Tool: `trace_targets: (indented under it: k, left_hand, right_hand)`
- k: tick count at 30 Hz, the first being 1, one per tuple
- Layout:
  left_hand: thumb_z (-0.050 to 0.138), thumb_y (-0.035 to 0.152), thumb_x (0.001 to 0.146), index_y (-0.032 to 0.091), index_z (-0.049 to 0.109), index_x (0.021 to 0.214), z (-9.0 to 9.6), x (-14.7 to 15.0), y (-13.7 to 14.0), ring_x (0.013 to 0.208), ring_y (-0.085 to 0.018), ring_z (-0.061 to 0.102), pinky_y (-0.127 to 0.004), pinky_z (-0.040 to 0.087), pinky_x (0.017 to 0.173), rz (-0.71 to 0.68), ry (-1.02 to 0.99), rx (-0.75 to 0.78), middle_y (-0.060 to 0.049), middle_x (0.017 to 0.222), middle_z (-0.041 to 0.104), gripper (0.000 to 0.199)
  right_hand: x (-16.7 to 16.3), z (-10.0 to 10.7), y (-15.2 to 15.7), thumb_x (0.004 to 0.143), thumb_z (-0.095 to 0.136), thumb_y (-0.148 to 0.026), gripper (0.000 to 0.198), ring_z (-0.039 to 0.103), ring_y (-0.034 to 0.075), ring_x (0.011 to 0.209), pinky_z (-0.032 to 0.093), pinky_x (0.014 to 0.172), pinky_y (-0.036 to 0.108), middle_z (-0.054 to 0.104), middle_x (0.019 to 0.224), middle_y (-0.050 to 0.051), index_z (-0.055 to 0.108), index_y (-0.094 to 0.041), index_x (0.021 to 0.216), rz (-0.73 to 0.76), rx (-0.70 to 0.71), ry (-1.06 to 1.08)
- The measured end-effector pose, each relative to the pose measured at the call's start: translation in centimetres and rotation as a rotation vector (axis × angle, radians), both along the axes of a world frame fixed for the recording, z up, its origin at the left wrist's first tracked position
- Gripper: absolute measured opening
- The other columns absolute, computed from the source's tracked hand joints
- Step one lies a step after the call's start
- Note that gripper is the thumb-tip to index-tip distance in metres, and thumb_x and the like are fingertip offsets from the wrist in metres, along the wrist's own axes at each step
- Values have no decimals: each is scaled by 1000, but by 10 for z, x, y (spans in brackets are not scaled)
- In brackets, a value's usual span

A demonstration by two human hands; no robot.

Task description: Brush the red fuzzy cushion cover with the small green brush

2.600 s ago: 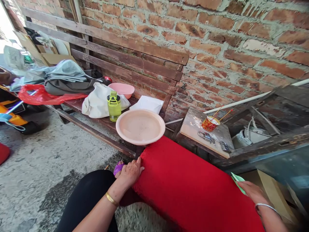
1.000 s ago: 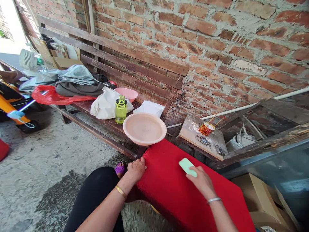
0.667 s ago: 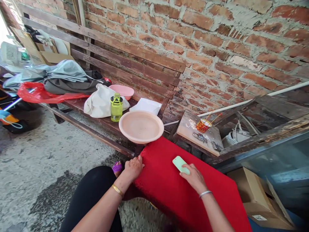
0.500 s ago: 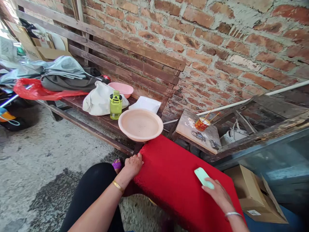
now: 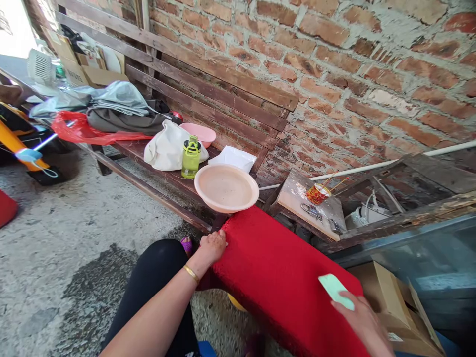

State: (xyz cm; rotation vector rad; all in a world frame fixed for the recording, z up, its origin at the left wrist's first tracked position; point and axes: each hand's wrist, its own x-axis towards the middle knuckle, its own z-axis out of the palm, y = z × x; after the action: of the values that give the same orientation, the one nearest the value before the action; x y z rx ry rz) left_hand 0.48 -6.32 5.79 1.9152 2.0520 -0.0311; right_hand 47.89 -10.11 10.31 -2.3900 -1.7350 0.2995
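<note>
A red cloth (image 5: 275, 267) lies spread over a long narrow surface in front of me. At its left edge, my left hand (image 5: 213, 246) is closed with the fingers curled on the cloth's border. My right hand (image 5: 359, 313), slightly blurred, grips a smooth mint-green oblong block (image 5: 335, 290) against the cloth near its right side; the block's underside is hidden. Just beyond the far end of the cloth, a shallow pale pink basin (image 5: 226, 188) rests on the corner of a wooden bench.
The bench (image 5: 156, 174) holds a green bottle (image 5: 191, 159), a white bag (image 5: 163, 148), a pink bowl (image 5: 201, 134) and folded clothes (image 5: 119, 106). A small wooden table (image 5: 293, 198) with a patterned cup (image 5: 317, 193) stands right. A cardboard box (image 5: 394, 297) is at lower right.
My right hand has moved the green block right and nearer to me along the cloth. My left hand keeps its place on the edge. The view has shifted left.
</note>
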Motion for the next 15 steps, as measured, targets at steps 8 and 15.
trace_targets:
  k: [8,15]
  left_hand:
    - [49,31,96,5,50,135,-4,0,7,110,-32,65,-42,50,89,3,-4,-46,-26,116,65,47]
    - [48,32,96,5,49,135,-18,-2,7,107,-33,66,-43,50,86,-19,11,10,-27,114,65,48]
  right_hand:
    - [-228,-17,42,73,64,-42,37,62,20,93,46,86,32,61,103,1,70,-34,109,503,-57,68]
    - [-183,-31,38,71,61,-46,42,64,20,94,47,85,31,63,104,2,70,-32,109,429,-124,110]
